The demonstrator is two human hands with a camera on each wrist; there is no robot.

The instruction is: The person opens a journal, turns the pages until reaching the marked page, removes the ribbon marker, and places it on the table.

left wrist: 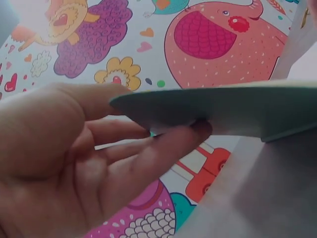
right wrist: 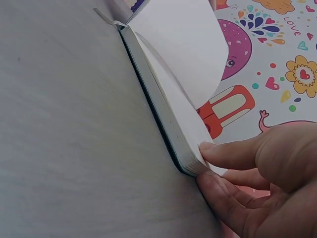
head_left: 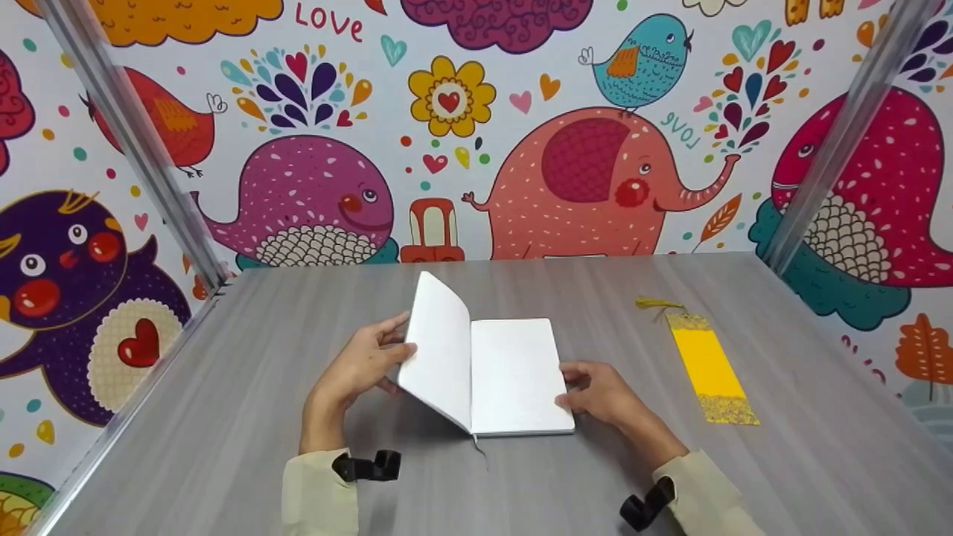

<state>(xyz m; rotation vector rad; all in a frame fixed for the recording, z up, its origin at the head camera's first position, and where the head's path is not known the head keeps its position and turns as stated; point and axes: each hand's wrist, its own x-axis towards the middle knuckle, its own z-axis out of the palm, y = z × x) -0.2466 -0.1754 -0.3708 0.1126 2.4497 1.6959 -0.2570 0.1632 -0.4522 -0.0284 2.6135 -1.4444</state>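
Note:
A notebook (head_left: 514, 376) with blank white pages lies open on the table, its front cover (head_left: 439, 350) lifted and tilted up on the left. My left hand (head_left: 365, 361) holds that cover by its outer edge, thumb on the white inner side. The left wrist view shows the cover's dark green outside (left wrist: 228, 109) between the thumb and fingers. At the right edge, my right hand (head_left: 603, 391) pinches the page block, with the thumb (right wrist: 228, 152) on top and fingers against the side. A thin ribbon (head_left: 481, 452) hangs from the bottom of the spine.
To the right on the grey table (head_left: 223, 409) lies a yellow bookmark (head_left: 711, 365) with patterned ends and a tassel (head_left: 659, 304). Cartoon-printed wall panels (head_left: 447, 164) stand at the back and sides, with metal posts (head_left: 141, 149) at the corners.

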